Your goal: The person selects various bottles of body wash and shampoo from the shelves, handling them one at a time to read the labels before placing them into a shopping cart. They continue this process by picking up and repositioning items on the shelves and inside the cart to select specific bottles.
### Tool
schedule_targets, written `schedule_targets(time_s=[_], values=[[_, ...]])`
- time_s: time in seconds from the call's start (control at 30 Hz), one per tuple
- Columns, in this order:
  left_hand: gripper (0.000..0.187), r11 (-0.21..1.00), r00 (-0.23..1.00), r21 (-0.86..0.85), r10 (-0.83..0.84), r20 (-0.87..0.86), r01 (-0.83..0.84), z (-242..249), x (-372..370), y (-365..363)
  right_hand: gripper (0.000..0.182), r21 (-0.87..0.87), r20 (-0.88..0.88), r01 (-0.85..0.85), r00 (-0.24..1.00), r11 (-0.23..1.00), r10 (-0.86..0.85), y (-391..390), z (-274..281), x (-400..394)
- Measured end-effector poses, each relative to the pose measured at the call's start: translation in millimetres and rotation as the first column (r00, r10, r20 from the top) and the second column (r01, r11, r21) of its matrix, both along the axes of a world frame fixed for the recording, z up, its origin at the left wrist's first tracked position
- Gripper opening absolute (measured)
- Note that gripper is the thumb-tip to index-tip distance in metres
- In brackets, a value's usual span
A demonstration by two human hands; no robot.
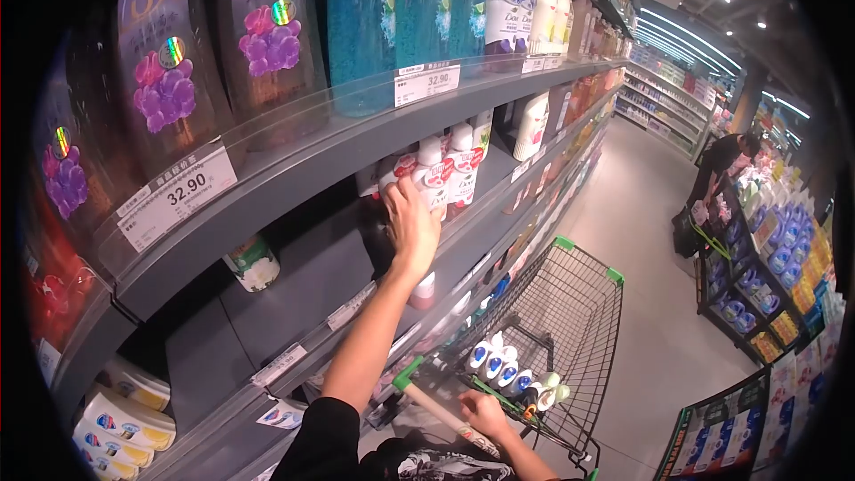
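Note:
My left hand (pixel 413 228) reaches into the middle shelf. Its fingers are curled against a white Dove bottle (pixel 431 176) with a red label, in a group of similar bottles. Part of the bottle is hidden behind the hand. Lower down, my right hand (pixel 484 413) is closed at the pale handle (pixel 445 410) of a shopping cart; the fingers' undersides are hidden. Inside the wire cart (pixel 579 321), several white bottles with blue labels (pixel 508 376) lie near the handle end, beside some pale-capped ones (pixel 550 389).
Large Lux bottles (pixel 160 44) and blue bottles (pixel 361 27) line the upper shelf behind a clear lip with price tags (pixel 178 196). A green-and-white container (pixel 253 264) stands deeper on the middle shelf. Across the aisle, a person (pixel 721 160) bends beside display racks (pixel 757 276).

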State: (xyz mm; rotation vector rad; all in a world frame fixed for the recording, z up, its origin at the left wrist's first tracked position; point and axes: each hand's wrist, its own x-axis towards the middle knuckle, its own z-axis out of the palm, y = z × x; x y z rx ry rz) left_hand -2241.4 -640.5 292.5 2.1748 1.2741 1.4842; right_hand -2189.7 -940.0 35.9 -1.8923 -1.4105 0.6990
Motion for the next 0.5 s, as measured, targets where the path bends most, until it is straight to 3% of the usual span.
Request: schedule_targets(time_s=[0.1, 0.17, 0.23, 0.27, 0.33, 0.4, 0.43, 0.47, 0.5], values=[[0.068, 0.980, 0.999, 0.196, 0.011, 0.053, -0.021, -2.6, -9.9, -39.8, 0.027, -0.024, 0.018, -0.012, 1.000, 1.000, 0.012, 1.4, 7.8, -1.7], [0.050, 0.946, 0.971, 0.308, -0.161, 0.176, 0.101, -33.5, -17.3, -70.1, 0.029, -0.013, 0.012, -0.016, 1.000, 1.000, 0.016, 2.3, 4.8, -0.9], [0.041, 0.914, 0.916, 0.162, -0.389, 0.095, 0.371, -106.9, -26.6, -104.7, 0.030, -0.006, 0.017, -0.023, 1.000, 1.000, 0.023, 2.9, 2.7, 0.3], [0.036, 0.879, 0.878, -0.018, -0.476, 0.050, 0.477, -141.8, -30.8, -128.4, 0.030, -0.005, 0.026, -0.028, 0.999, 1.000, 0.028, 2.3, 2.4, 1.1], [0.034, 0.786, 0.784, -0.351, -0.591, -0.189, 0.508, -213.2, -50.9, -167.7, 0.027, 0.019, 0.017, -0.029, 0.999, 0.999, 0.029, 2.0, -1.0, 0.7], [0.043, 0.778, 0.635, -0.152, -0.594, -0.493, 0.610, -264.9, -64.6, -180.5, 0.022, 0.063, 0.084, -0.066, 0.995, 0.996, 0.060, 2.8, -26.1, 4.8], [0.045, 0.729, 0.634, -0.334, -0.684, -0.361, 0.597, -226.9, -68.3, -187.1, 0.019, 0.054, -0.016, -0.021, 1.000, 0.998, 0.022, 3.1, 0.4, -1.9], [0.045, 0.670, 0.657, -0.586, -0.698, -0.286, 0.456, -206.4, -66.9, -191.7, 0.021, -0.025, -0.023, -0.057, 0.998, 0.998, 0.056, 2.4, -4.5, -0.1], [0.046, 0.694, 0.630, -0.532, -0.699, -0.338, 0.485, -220.7, -69.7, -188.7, 0.022, -0.056, 0.003, -0.069, 0.998, 0.996, 0.070, 0.8, -5.6, -2.6]])
